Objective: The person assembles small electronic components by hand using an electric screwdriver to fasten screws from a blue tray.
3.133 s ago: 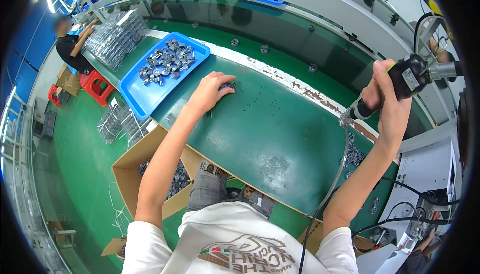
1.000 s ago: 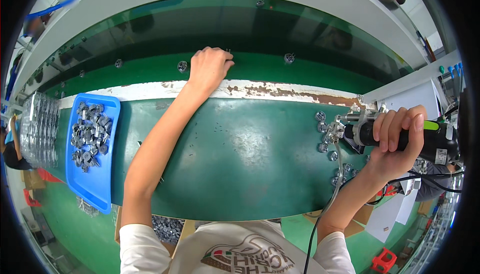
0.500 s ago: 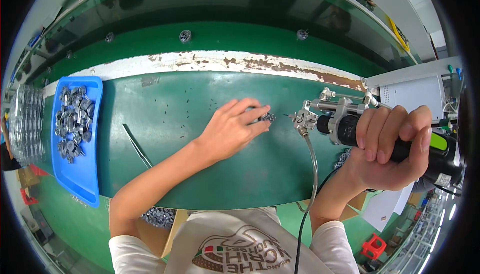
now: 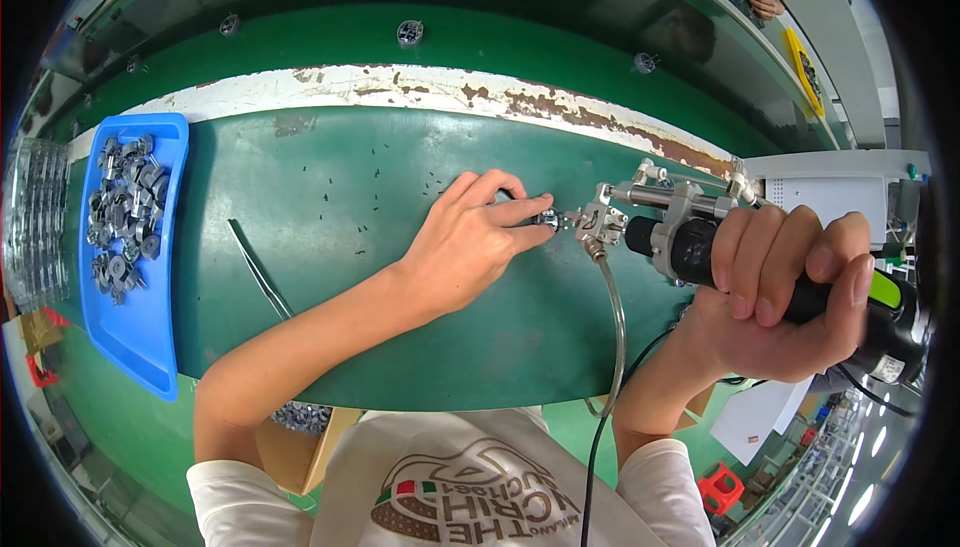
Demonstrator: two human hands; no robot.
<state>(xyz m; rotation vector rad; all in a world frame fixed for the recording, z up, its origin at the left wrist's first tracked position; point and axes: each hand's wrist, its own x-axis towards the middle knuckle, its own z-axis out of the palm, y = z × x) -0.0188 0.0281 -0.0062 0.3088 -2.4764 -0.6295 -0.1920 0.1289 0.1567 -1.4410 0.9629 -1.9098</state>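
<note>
My left hand point(image 4: 470, 247) rests on the green bench mat with its fingers closed round a small round grey-and-metal part point(image 4: 548, 218). Most of that part is hidden under the fingers. My right hand point(image 4: 785, 282) is wrapped round a black electric screwdriver point(image 4: 692, 250) with a lime-green panel, held lying sideways. The silver nose block point(image 4: 600, 224) of the screwdriver points left at the part. Its thin tip meets the part's right side or stops just short; I cannot tell which. From the block hangs a clear hose point(image 4: 617, 317).
To the left, a blue tray point(image 4: 135, 337) holds many grey parts. Tweezers point(image 4: 258, 269) lie on the mat point(image 4: 400, 357), with tiny dark screws point(image 4: 376, 173) scattered farther back. Beyond the chipped white rail point(image 4: 350, 82), a green conveyor belt bears round parts point(image 4: 410, 32). Clear stacked trays point(image 4: 38, 227) stand far left.
The gap between the screwdriver tip and the part in my left hand has narrowed to almost nothing. Both hands keep their grips. The whole view has shifted slightly.
</note>
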